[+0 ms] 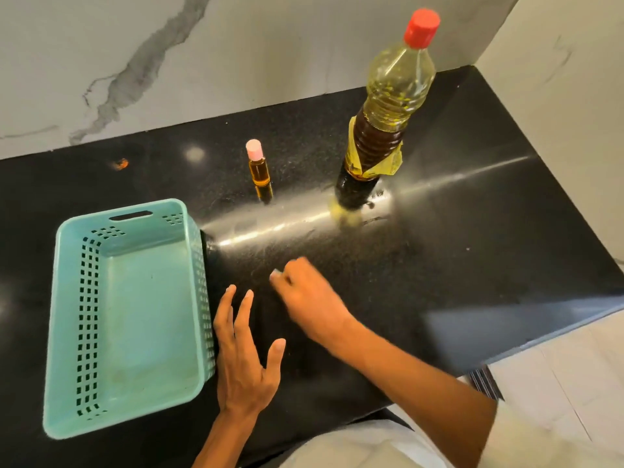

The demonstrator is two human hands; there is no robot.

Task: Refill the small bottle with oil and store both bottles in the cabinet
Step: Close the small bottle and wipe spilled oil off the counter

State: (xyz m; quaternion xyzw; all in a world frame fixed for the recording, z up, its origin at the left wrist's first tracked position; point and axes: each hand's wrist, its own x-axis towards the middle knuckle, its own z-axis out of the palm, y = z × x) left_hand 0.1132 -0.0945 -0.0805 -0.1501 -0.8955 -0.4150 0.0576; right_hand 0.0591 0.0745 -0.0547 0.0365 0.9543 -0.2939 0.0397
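Observation:
A small glass bottle (258,167) with a pink cap stands upright on the black counter, holding amber oil. To its right stands a tall plastic oil bottle (385,113) with a red cap and a torn yellow label, partly full. My left hand (244,352) lies flat on the counter near the front, fingers spread, holding nothing. My right hand (305,295) hovers just right of it, blurred, fingers curled in; nothing shows in it. Both hands are well short of the bottles.
A teal plastic basket (67,332) with a perforated wall sits at the left, touching my left hand's side. The black counter (472,231) ends at a marble wall behind and on the right; its front edge drops to a tiled floor.

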